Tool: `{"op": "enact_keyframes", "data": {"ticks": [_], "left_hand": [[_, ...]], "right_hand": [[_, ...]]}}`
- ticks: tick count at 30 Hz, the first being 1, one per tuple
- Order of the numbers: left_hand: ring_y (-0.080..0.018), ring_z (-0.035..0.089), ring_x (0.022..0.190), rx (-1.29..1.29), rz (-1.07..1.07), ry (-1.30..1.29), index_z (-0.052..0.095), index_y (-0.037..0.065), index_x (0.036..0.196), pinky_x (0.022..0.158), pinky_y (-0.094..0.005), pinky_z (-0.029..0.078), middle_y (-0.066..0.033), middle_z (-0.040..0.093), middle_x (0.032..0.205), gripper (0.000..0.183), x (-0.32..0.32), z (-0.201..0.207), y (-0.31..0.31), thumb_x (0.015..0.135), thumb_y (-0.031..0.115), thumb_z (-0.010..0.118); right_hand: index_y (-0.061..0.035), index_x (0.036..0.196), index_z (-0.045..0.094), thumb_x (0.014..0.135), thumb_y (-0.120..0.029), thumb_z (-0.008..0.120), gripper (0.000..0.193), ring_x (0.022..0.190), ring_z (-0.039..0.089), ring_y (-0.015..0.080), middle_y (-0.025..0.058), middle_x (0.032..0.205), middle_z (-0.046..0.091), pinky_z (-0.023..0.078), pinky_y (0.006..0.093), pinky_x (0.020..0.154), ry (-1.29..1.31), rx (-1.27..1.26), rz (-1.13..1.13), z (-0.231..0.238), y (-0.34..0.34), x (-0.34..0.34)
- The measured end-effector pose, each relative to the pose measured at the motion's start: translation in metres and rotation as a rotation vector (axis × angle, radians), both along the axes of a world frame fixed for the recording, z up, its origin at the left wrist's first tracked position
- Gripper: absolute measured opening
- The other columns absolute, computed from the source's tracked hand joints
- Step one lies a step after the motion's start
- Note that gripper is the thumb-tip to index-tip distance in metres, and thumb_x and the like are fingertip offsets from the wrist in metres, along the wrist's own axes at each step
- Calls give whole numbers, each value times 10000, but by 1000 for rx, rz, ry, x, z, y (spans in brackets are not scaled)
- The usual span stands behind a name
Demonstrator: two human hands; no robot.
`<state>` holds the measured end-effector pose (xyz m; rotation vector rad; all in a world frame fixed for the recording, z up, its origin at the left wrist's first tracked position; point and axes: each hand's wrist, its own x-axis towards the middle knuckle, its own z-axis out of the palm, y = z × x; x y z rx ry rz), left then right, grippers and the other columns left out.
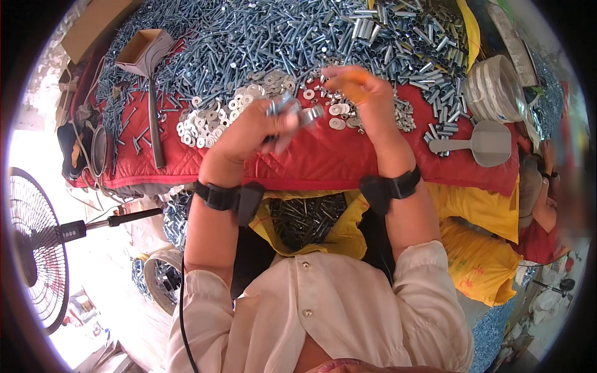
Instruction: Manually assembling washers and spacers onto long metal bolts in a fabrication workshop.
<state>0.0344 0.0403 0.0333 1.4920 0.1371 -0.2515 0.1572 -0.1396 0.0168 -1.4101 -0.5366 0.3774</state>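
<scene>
My left hand (252,130) is closed around several shiny metal bolts (283,104). A bright cylindrical end (314,114) sticks out to the right of its fingers, and blur hides the exact parts. Over the small nuts (404,115) hovers my right hand (367,90), its fingers pointing left and smeared by motion. Something orange covers part of those fingers; whether they pinch anything does not show. White and grey flat washers (205,124) lie in a pile by my left wrist. Long bolts (249,40) are heaped beyond both hands, with metal sleeves (435,46) at the right.
A red quilted cloth (298,165) covers the worktop. On it lie a long-handled scoop (149,59) at left and a grey scoop (491,144) at right, near a white bucket (494,90). Below, a yellow sack (348,239) holds bolts. A fan (37,248) stands left; another person (547,205) is at far right.
</scene>
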Motion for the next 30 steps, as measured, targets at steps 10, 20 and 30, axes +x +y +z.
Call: {"op": "enact_keyframes", "data": {"ticks": [10, 20, 30], "left_hand": [[-50, 425, 472, -82, 112, 117, 629, -20, 1002, 406, -173, 271, -12, 564, 673, 260, 6, 2, -6, 848, 158, 520], [-30, 417, 469, 8, 186, 124, 637, 50, 909, 421, -174, 281, 11, 571, 667, 154, 13, -10, -15, 815, 171, 623], [-33, 422, 463, 38, 263, 119, 602, 36, 888, 394, -165, 259, -12, 592, 683, 115, 18, -9, -29, 840, 141, 592]], "right_hand": [[-59, 686, 657, 692, -134, 608, 90, 1048, 523, 289, 98, 921, 626, 406, 418, 885, -1316, -707, -131, -22, 9, -10], [-86, 773, 682, 697, -155, 691, 104, 638, 617, 220, 63, 728, 620, 481, 291, 560, -766, -219, -186, -4, 9, -26], [-51, 793, 666, 695, -175, 706, 163, 669, 641, 208, 90, 735, 655, 492, 292, 609, -280, -187, -126, 1, 1, -18]]}}
